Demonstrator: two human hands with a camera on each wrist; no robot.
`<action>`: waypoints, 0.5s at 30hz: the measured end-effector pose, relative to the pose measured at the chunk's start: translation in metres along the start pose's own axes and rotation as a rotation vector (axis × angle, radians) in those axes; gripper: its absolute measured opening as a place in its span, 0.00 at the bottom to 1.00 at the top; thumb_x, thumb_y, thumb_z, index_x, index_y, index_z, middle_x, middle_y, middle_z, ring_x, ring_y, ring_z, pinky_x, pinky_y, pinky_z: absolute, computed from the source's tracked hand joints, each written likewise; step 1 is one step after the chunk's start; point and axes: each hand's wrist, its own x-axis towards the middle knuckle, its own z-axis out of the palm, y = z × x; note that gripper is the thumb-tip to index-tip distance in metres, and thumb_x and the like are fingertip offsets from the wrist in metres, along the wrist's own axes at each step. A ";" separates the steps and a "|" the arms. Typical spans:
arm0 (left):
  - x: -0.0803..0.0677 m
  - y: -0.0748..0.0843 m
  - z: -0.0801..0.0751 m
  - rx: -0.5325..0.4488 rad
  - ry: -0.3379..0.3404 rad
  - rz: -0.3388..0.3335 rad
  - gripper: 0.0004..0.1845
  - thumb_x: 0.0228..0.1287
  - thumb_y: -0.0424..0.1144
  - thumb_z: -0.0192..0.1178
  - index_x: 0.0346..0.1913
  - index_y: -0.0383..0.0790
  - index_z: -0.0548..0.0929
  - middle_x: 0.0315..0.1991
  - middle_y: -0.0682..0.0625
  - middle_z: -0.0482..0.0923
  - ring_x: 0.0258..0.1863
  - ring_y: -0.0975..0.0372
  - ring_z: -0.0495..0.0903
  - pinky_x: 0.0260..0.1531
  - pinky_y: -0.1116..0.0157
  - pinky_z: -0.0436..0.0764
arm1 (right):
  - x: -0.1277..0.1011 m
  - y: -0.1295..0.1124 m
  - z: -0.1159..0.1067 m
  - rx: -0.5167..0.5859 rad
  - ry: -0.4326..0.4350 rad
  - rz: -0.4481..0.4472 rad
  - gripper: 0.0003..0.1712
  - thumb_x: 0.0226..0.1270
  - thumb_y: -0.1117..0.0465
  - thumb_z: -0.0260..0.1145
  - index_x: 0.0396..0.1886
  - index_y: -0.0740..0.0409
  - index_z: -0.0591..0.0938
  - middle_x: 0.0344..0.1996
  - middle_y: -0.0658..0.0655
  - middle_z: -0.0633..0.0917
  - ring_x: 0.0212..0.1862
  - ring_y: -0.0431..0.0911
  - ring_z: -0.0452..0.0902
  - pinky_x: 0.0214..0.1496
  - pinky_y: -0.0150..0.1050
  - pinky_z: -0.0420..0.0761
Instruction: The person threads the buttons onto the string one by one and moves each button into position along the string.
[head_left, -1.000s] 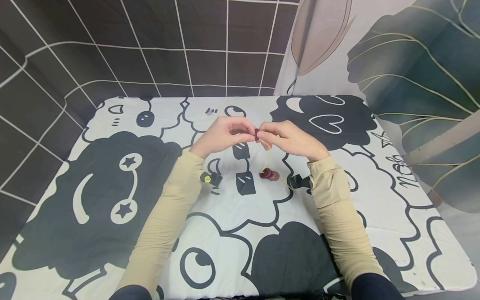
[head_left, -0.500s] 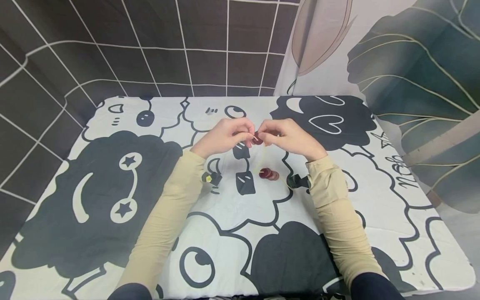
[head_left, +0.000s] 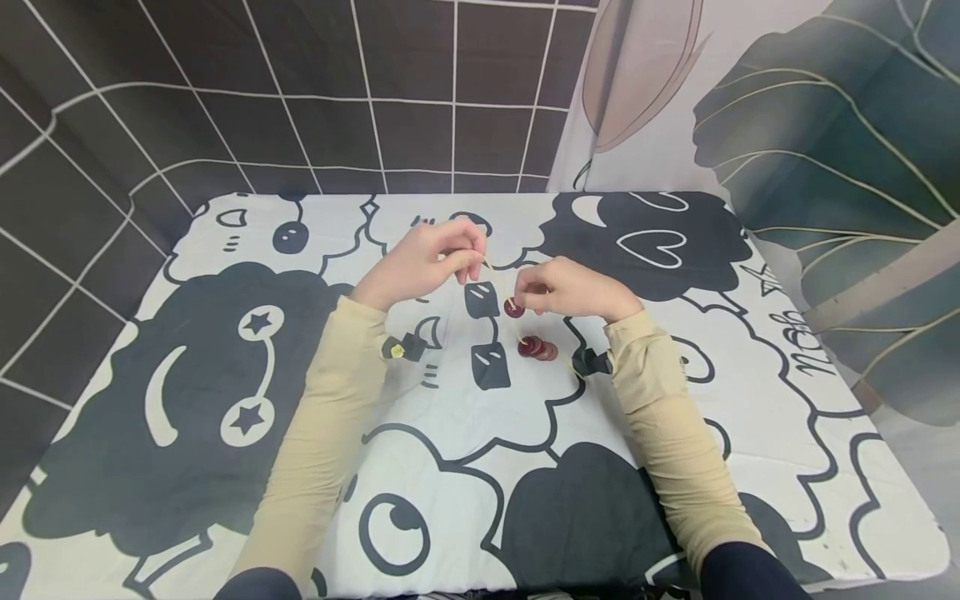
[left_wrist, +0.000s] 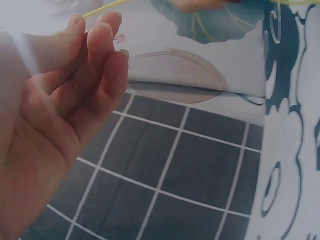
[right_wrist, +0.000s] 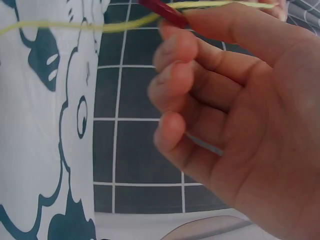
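Note:
My left hand (head_left: 431,262) pinches the end of a thin yellow string (left_wrist: 105,8) between thumb and forefinger, its other fingers curled. The string runs across to my right hand (head_left: 573,287), whose thumb and forefinger pinch a dark red round disc (head_left: 513,307) by its edge. In the right wrist view the disc (right_wrist: 165,11) shows nearly edge-on, with yellow string leading off on both sides of it. Below the hands, a short row of similar red discs (head_left: 536,347) lies overlapped on the cloth, the string coming out at its left end.
A white cloth with black cartoon drawings covers the table (head_left: 450,500). Behind it hangs a dark curtain (head_left: 300,125) with white grid lines, and a leaf-print curtain (head_left: 840,167) at the right. Small black devices (head_left: 590,362) sit at the wrists.
The hands have drawn apart: the left moved left and up with the string, the right slightly right and down with the disc. The string now stretches between them. The discs on the cloth stay put.

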 end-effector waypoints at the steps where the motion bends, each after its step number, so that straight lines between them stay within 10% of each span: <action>1: -0.001 0.002 -0.002 0.004 0.005 0.013 0.05 0.67 0.26 0.51 0.36 0.38 0.76 0.23 0.45 0.80 0.25 0.61 0.76 0.31 0.69 0.72 | 0.000 0.001 0.001 -0.003 -0.022 0.005 0.08 0.65 0.66 0.57 0.29 0.60 0.80 0.21 0.52 0.80 0.26 0.40 0.73 0.29 0.33 0.72; 15: -0.009 0.013 -0.015 0.035 0.015 0.093 0.05 0.66 0.25 0.52 0.35 0.36 0.76 0.23 0.47 0.80 0.24 0.64 0.76 0.30 0.70 0.75 | 0.004 0.010 0.007 -0.007 -0.181 0.074 0.08 0.65 0.64 0.57 0.28 0.57 0.81 0.20 0.49 0.77 0.23 0.40 0.69 0.28 0.32 0.68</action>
